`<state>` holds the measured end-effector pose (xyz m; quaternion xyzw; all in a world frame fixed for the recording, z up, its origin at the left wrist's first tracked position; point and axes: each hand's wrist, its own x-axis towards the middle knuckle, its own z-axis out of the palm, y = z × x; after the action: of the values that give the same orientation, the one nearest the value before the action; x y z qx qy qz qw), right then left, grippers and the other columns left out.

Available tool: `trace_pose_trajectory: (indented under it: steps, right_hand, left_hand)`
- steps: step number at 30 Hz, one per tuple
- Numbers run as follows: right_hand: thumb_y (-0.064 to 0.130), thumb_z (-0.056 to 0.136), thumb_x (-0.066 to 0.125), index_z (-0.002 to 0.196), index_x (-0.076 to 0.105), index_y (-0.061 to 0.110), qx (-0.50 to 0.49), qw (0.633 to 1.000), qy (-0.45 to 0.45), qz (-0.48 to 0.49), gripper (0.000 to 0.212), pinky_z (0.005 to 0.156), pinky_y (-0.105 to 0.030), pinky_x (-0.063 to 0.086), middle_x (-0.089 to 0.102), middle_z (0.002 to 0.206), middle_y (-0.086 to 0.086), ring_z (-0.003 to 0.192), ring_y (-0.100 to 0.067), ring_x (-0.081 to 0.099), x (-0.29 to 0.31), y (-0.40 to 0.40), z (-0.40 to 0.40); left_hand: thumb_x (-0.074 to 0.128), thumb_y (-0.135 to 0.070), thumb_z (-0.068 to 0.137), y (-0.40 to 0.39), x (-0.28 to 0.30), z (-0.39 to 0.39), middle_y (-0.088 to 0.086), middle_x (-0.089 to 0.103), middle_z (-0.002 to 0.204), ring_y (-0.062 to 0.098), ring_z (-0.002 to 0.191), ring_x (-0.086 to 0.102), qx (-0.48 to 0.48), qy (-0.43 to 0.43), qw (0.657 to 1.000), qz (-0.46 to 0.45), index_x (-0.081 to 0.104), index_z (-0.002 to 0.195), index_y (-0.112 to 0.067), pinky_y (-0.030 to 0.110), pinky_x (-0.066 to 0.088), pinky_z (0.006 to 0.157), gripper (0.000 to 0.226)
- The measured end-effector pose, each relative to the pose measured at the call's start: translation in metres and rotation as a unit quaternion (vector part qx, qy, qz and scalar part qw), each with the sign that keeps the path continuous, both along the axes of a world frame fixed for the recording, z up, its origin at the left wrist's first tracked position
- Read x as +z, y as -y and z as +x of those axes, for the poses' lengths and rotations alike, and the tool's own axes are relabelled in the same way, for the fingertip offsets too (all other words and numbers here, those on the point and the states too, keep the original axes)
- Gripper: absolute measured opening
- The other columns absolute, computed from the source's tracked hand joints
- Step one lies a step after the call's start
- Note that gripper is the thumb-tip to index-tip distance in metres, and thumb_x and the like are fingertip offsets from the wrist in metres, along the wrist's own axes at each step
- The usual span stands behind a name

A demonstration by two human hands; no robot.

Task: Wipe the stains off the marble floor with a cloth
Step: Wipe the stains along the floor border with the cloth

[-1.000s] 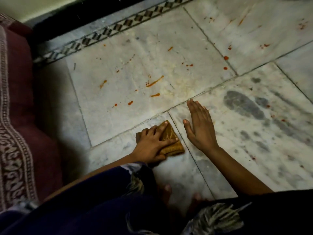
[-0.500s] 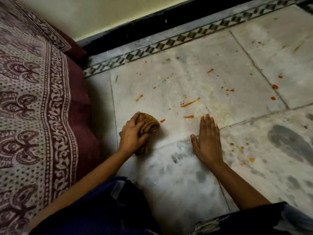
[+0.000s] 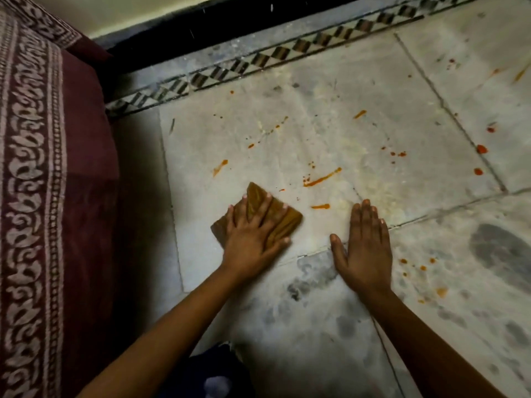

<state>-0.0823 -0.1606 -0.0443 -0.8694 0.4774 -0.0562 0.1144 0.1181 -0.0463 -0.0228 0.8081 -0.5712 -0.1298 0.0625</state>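
Observation:
A folded brown cloth lies flat on the pale marble floor. My left hand presses down on it with fingers spread, covering most of it. My right hand rests flat on the floor to the right of the cloth, empty, fingers together. Orange-red stains dot the slab ahead: a long streak, a short smear between my hands, a dash beyond the cloth, and drops at the right joint. Small spots lie right of my right hand.
A maroon patterned mattress or cushion fills the left side, close to the cloth. A black-and-white checkered border strip and a dark skirting run along the far wall. Grey blotches mark the near right slab.
My left hand went from gripping the bunched cloth to pressing it flat, and the cloth has slid right, toward the stains. My right hand stays planted on the floor.

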Motion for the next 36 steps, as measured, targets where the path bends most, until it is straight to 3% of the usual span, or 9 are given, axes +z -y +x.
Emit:
trace_pose_trajectory:
  steps: [4, 8, 12, 16, 19, 22, 26, 31, 36]
  right_hand:
    - [0.049, 0.091, 0.028, 0.148, 0.021, 0.002, -0.004, 1.000, 0.009, -0.004, 0.073, 0.115, -0.035, 0.007, 0.020, 0.155, -0.018, 0.143, -0.029, 0.019, -0.001, 0.000, 0.000]
    - [0.049, 0.092, 0.028, 0.148, 0.020, 0.002, -0.004, 1.000, 0.003, -0.003, 0.073, 0.116, -0.036, 0.009, 0.019, 0.155, -0.018, 0.143, -0.028, 0.017, -0.001, -0.001, 0.000]
    - [0.049, 0.092, 0.027, 0.149, 0.019, 0.003, -0.004, 1.000, -0.004, 0.003, 0.074, 0.116, -0.035, 0.008, 0.017, 0.156, -0.017, 0.144, -0.028, 0.016, 0.000, 0.000, 0.000]
    - [0.049, 0.091, 0.029, 0.148, 0.020, 0.003, -0.005, 1.000, -0.001, 0.001, 0.074, 0.116, -0.035, 0.008, 0.017, 0.156, -0.016, 0.144, -0.027, 0.017, 0.000, 0.000, 0.000]
    - [0.049, 0.091, 0.029, 0.148, 0.020, 0.003, -0.007, 1.000, 0.008, 0.003, 0.074, 0.116, -0.035, 0.008, 0.017, 0.155, -0.017, 0.143, -0.028, 0.017, -0.001, -0.001, 0.000]
    - [0.048, 0.091, 0.029, 0.148, 0.021, 0.002, -0.007, 1.000, 0.008, 0.004, 0.074, 0.116, -0.036, 0.009, 0.018, 0.155, -0.018, 0.143, -0.028, 0.017, -0.001, -0.001, 0.000]
    - [0.048, 0.090, 0.031, 0.147, 0.023, 0.002, -0.006, 1.000, -0.001, 0.011, 0.073, 0.115, -0.036, 0.009, 0.020, 0.155, -0.018, 0.143, -0.029, 0.020, 0.002, -0.001, 0.000]
    - [0.048, 0.090, 0.031, 0.148, 0.022, 0.003, -0.012, 1.000, 0.012, 0.013, 0.073, 0.115, -0.035, 0.009, 0.020, 0.155, -0.017, 0.143, -0.027, 0.019, 0.003, -0.001, 0.001]
    - [0.049, 0.091, 0.030, 0.148, 0.021, 0.004, -0.011, 1.000, 0.002, 0.016, 0.073, 0.116, -0.034, 0.006, 0.019, 0.155, -0.016, 0.143, -0.027, 0.017, 0.001, -0.001, 0.000]
  left_hand:
    - [0.017, -0.069, 0.084, -0.036, -0.002, 0.040, -0.008, -0.001, 0.154, 0.030, 0.143, -0.009, 0.045, 0.026, 0.999, 0.009, 0.010, 0.144, -0.044, 0.051, -0.012, 0.112, 0.065]
    - [0.015, -0.068, 0.082, 0.026, 0.005, 0.064, -0.005, -0.007, 0.158, 0.033, 0.143, -0.013, 0.141, 0.008, 0.989, 0.053, 0.012, 0.146, -0.043, 0.055, -0.012, 0.111, 0.069]
    - [0.013, -0.067, 0.083, 0.064, 0.004, 0.032, -0.005, -0.006, 0.158, 0.035, 0.143, -0.010, 0.027, 0.006, 0.999, 0.042, 0.008, 0.145, -0.046, 0.054, -0.013, 0.110, 0.066]
    - [0.025, -0.057, 0.089, 0.001, -0.003, 0.011, -0.004, 0.007, 0.156, 0.031, 0.144, 0.003, -0.092, 0.042, 0.995, -0.011, 0.016, 0.146, -0.043, 0.045, -0.006, 0.112, 0.059]
    - [0.022, -0.059, 0.088, -0.018, -0.001, 0.037, -0.008, 0.003, 0.155, 0.030, 0.144, 0.003, -0.029, 0.028, 0.999, 0.005, 0.013, 0.144, -0.045, 0.046, -0.008, 0.113, 0.059]
    - [0.009, -0.066, 0.079, 0.033, 0.002, 0.053, -0.009, -0.006, 0.157, 0.030, 0.144, -0.008, 0.047, 0.016, 0.998, 0.042, 0.003, 0.142, -0.049, 0.052, -0.010, 0.111, 0.065]
    - [0.007, -0.065, 0.079, 0.076, 0.003, 0.025, -0.006, -0.006, 0.157, 0.033, 0.144, -0.011, -0.002, 0.026, 0.999, 0.047, -0.001, 0.142, -0.048, 0.050, -0.015, 0.109, 0.066]
    - [0.024, -0.057, 0.091, -0.006, -0.004, 0.007, -0.004, 0.006, 0.157, 0.025, 0.144, 0.000, -0.100, 0.044, 0.994, -0.011, 0.011, 0.146, -0.043, 0.043, -0.008, 0.112, 0.058]
    - [0.012, -0.067, 0.084, 0.022, 0.004, 0.053, -0.008, -0.009, 0.155, 0.028, 0.145, -0.008, 0.022, 0.013, 0.999, 0.047, -0.002, 0.144, -0.043, 0.046, -0.013, 0.111, 0.065]
